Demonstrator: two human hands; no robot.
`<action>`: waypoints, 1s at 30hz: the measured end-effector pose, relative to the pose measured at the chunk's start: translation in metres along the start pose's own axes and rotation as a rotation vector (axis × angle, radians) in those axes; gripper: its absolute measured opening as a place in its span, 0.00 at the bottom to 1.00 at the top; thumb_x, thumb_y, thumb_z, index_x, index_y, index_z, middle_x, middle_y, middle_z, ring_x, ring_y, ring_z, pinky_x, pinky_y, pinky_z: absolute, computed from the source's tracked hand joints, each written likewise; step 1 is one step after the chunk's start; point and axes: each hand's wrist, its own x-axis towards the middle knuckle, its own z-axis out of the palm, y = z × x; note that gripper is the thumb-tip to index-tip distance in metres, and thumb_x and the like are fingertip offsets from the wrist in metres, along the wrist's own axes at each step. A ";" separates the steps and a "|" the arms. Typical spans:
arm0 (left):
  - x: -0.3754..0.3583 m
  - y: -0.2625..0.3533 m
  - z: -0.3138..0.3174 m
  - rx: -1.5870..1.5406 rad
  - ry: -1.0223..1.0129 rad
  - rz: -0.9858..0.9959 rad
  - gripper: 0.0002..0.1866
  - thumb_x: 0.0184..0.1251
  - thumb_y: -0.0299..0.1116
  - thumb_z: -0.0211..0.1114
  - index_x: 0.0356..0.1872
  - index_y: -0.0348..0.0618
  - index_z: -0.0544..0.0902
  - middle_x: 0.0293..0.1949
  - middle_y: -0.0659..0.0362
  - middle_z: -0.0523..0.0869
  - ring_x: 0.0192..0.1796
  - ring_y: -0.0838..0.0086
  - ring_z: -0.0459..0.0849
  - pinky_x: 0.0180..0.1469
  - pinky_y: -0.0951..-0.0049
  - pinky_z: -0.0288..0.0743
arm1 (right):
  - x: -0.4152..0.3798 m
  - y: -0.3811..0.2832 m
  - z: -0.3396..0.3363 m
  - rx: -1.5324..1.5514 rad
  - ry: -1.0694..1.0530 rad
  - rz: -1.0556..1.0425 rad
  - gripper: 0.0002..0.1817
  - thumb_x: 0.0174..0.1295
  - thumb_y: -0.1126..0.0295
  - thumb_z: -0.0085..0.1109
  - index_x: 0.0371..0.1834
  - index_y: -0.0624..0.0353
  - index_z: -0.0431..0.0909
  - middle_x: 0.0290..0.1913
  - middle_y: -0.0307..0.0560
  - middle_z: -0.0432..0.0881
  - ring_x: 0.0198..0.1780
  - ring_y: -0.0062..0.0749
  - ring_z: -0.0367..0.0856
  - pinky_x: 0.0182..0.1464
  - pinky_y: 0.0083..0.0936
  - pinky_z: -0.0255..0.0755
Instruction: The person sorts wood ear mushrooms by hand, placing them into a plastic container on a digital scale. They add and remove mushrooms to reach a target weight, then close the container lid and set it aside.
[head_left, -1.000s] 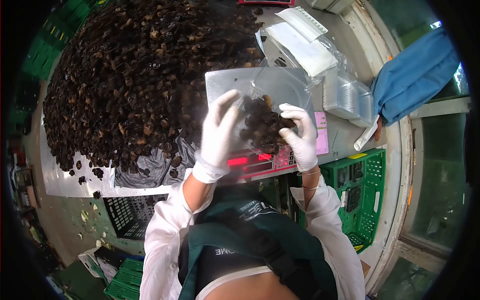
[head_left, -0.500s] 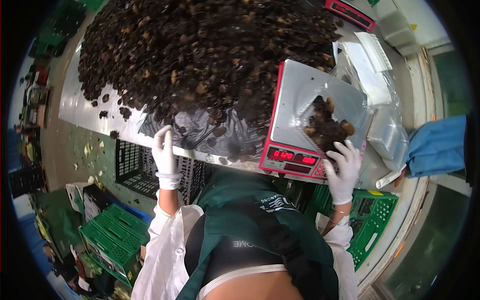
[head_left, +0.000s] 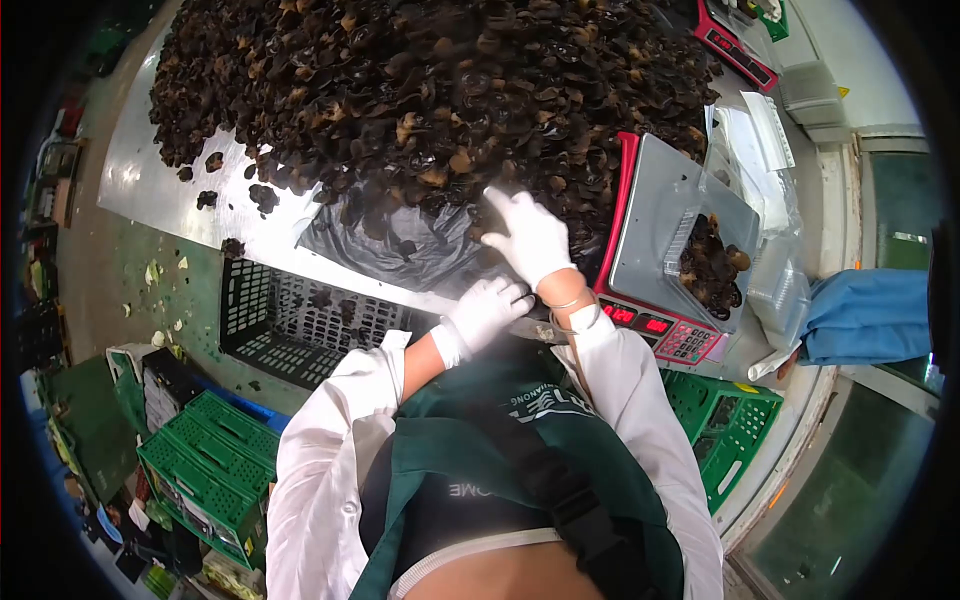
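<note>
My right hand [head_left: 530, 238], in a white glove, reaches over the front edge of the heap of dark wood ear mushrooms [head_left: 430, 110]. Its fingers are apart, index finger stretched toward the heap. Just below it, at the table's front edge, is my left hand [head_left: 485, 315], also gloved, its fingers curled in; what they hold, if anything, I cannot tell. Right of both hands stands a red digital scale [head_left: 650, 215] with a lit display. A clear plastic tray [head_left: 672, 250] of wood ear mushrooms sits tilted across its plate. Dark plastic sheeting [head_left: 385, 245] lies under the heap's near edge.
A black crate [head_left: 300, 325] stands below the table's front edge, with green crates [head_left: 215, 465] farther left and another green crate [head_left: 725, 430] at right. Stacked clear trays [head_left: 780, 275] lie beside the scale. A second scale [head_left: 735, 45] is at the back right, near a blue sleeve [head_left: 865, 315].
My right hand has left the tray on the scale and moved left to the heap's edge. My left hand has moved right and down, close beside it. The view has shifted slightly.
</note>
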 end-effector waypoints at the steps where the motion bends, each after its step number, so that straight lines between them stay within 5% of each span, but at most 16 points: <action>1: -0.003 -0.004 0.000 -0.002 0.021 0.014 0.18 0.53 0.33 0.60 0.48 0.51 0.77 0.50 0.60 0.77 0.51 0.66 0.75 0.46 0.69 0.70 | -0.002 -0.003 0.012 -0.011 -0.025 -0.024 0.29 0.52 0.61 0.65 0.59 0.43 0.70 0.41 0.48 0.75 0.42 0.43 0.79 0.41 0.36 0.76; 4: -0.012 -0.016 0.009 -0.155 -0.003 -0.058 0.17 0.52 0.32 0.61 0.47 0.50 0.77 0.49 0.60 0.78 0.48 0.67 0.76 0.45 0.68 0.70 | -0.019 -0.019 0.026 0.081 -0.097 -0.166 0.29 0.53 0.62 0.64 0.61 0.41 0.71 0.43 0.46 0.75 0.41 0.40 0.79 0.40 0.34 0.76; 5: -0.015 -0.019 0.011 -0.167 0.257 0.017 0.18 0.52 0.31 0.61 0.47 0.48 0.77 0.48 0.61 0.78 0.46 0.68 0.76 0.44 0.68 0.70 | -0.021 -0.020 0.022 0.152 -0.040 -0.128 0.28 0.52 0.63 0.65 0.60 0.43 0.72 0.42 0.45 0.76 0.39 0.39 0.80 0.39 0.33 0.76; 8: -0.029 -0.025 -0.003 -0.052 0.244 0.044 0.20 0.50 0.31 0.61 0.49 0.48 0.76 0.47 0.61 0.78 0.47 0.68 0.77 0.45 0.68 0.70 | -0.006 -0.007 0.000 0.374 0.377 0.023 0.26 0.51 0.67 0.66 0.57 0.48 0.75 0.39 0.45 0.77 0.34 0.36 0.81 0.37 0.31 0.76; 10: -0.029 -0.033 -0.014 0.009 0.331 0.010 0.19 0.51 0.32 0.58 0.47 0.48 0.75 0.47 0.61 0.78 0.48 0.69 0.75 0.45 0.68 0.69 | 0.008 0.010 -0.014 0.043 0.546 0.093 0.27 0.52 0.74 0.63 0.58 0.49 0.73 0.53 0.49 0.74 0.49 0.42 0.76 0.50 0.33 0.74; 12: -0.026 -0.042 -0.023 0.026 0.415 -0.049 0.19 0.49 0.30 0.59 0.47 0.47 0.75 0.48 0.61 0.77 0.50 0.68 0.75 0.45 0.67 0.69 | 0.015 0.018 -0.002 -0.056 0.468 0.186 0.27 0.52 0.75 0.61 0.59 0.47 0.73 0.59 0.50 0.70 0.55 0.45 0.71 0.55 0.34 0.71; 20: -0.062 -0.056 -0.038 0.094 0.486 -0.174 0.24 0.48 0.37 0.69 0.51 0.51 0.79 0.59 0.59 0.75 0.60 0.62 0.71 0.63 0.57 0.59 | -0.058 -0.008 0.037 0.032 0.299 -0.198 0.24 0.47 0.75 0.63 0.50 0.43 0.80 0.56 0.46 0.74 0.53 0.41 0.74 0.54 0.32 0.73; 25: -0.077 -0.062 -0.043 0.047 0.484 -0.429 0.38 0.45 0.41 0.73 0.62 0.47 0.71 0.66 0.52 0.67 0.69 0.51 0.59 0.69 0.47 0.48 | -0.032 0.005 0.013 0.277 0.445 0.003 0.18 0.56 0.73 0.59 0.51 0.48 0.79 0.54 0.45 0.75 0.54 0.44 0.73 0.55 0.32 0.71; 30: -0.071 -0.069 -0.041 -0.049 0.470 -0.460 0.42 0.45 0.41 0.73 0.65 0.44 0.67 0.67 0.51 0.66 0.70 0.50 0.57 0.69 0.46 0.48 | 0.016 -0.005 0.042 0.020 0.354 -0.081 0.24 0.56 0.61 0.61 0.58 0.48 0.74 0.61 0.52 0.70 0.60 0.49 0.68 0.61 0.38 0.65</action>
